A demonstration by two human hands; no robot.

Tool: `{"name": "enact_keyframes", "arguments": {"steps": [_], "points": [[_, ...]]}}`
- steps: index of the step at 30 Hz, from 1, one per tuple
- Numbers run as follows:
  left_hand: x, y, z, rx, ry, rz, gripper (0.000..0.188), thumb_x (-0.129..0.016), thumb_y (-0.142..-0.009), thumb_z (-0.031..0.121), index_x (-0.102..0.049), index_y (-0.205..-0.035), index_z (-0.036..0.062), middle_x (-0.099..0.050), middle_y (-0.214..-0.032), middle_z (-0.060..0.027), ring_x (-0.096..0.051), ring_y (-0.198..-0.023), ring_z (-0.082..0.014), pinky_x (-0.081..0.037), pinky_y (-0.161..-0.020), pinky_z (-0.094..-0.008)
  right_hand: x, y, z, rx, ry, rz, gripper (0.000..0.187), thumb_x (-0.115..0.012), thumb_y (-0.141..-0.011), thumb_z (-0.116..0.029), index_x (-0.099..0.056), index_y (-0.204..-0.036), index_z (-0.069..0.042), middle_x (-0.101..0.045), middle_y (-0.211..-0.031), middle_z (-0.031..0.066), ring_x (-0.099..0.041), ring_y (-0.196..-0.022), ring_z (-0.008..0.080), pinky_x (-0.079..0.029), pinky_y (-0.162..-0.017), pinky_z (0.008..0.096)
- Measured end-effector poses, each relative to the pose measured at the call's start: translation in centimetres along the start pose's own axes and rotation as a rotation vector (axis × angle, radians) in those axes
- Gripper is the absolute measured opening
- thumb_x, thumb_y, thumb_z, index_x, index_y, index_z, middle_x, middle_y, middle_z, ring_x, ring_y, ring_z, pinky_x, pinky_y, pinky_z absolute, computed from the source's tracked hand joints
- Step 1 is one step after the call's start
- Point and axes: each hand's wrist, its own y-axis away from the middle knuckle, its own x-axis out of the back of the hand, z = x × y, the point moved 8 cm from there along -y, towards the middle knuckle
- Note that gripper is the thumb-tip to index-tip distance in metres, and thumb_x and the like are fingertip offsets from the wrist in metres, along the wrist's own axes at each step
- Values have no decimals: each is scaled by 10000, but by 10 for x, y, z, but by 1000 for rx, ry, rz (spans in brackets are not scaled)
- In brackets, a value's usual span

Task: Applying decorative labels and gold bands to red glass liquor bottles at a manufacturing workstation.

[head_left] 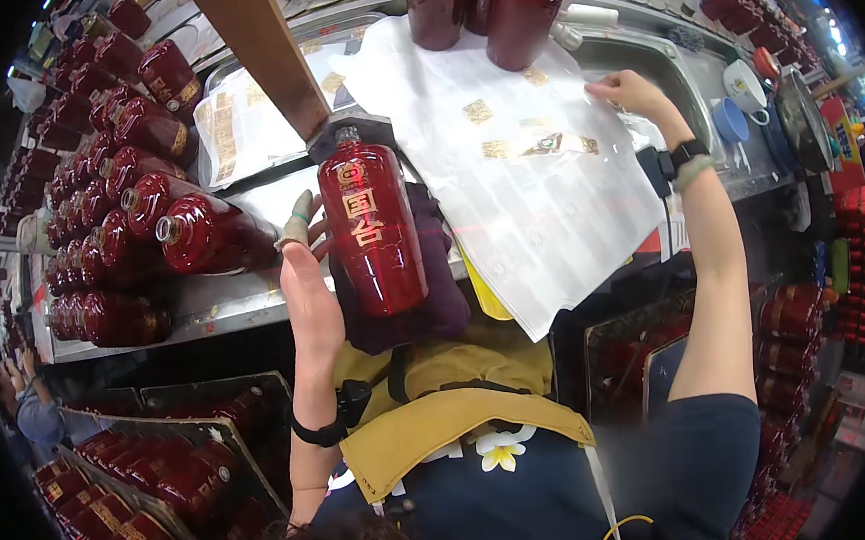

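A glossy dark-red bottle [374, 229] with gold characters down its front leans in front of me. It rests on a dark purple cloth [440, 305], its neck close to the foot of a wooden post. Beside the bottle's left side is my left hand [302, 241], fingers stretched and apart, one fingertip covered in a pale sleeve. Some of its fingers pass partly behind the bottle, so contact is unclear. My right hand [633, 93] is at the right edge of a large white sheet [530, 223] bearing gold decals [541, 146]. Its fingertips are pinched together; what they hold is too small to tell.
Many red bottles [214, 230] lie stacked at left. Several stand behind the sheet, including one bottle [524, 23]. The wooden post [262, 51] slants down at centre. A metal sink [674, 67], a blue cup [730, 121] and a pan [805, 118] are at right. Bottle crates [178, 428] flank me below.
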Motion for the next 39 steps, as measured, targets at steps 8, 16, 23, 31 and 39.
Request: {"name": "enact_keyframes", "arguments": {"steps": [8, 16, 23, 31, 39], "points": [[1, 0, 2, 7, 17, -20, 948, -170, -1022, 735, -378, -1536, -34, -480, -1491, -175, -516, -1276, -251, -409, -1090, -386, -23, 38, -25, 87, 259, -5, 686, -882, -664, -484, -743, -1043, 71, -741, -1007, 234, -720, -938, 336, -553, -838, 381], [18, 8, 18, -69, -14, 23, 834, -201, -1070, 636, -405, -1513, -40, -485, -1490, -209, -530, -1318, -298, -423, -1096, -416, 6, 35, 6, 110, -45, 352, 256, -739, -835, -261, -741, -911, -17, -727, -823, 140, -676, -733, 287, -529, -719, 408], [21, -7, 68, -400, -87, 80, 535, -754, -909, 104, -563, -1393, -24, -653, -1303, -157, -635, -1183, -242, -520, -994, -363, 43, 208, -189, 815, 158, 629, 99, -628, -921, -65, -690, -988, -103, -642, -935, 87, -639, -921, 313, -507, -769, 406], [-30, -15, 110, -576, 28, -117, 508, -806, -822, 23, -640, -1301, -9, -710, -1018, -98, -635, -840, -117, -519, -732, -307, 13, 327, -307, 1322, -104, 550, 268, -686, -781, 25, -640, -1029, -67, -661, -910, 56, -619, -821, 282, -513, -712, 394], [2, -4, 92, -461, 289, 23, 411, -644, -872, -104, -623, -1278, -41, -699, -1059, -75, -671, -890, -120, -545, -870, -280, -57, 281, -291, 1000, -504, -137, 288, -822, -836, -194, -712, -1059, -49, -690, -942, 30, -525, -741, 136, -441, -688, 274]]}}
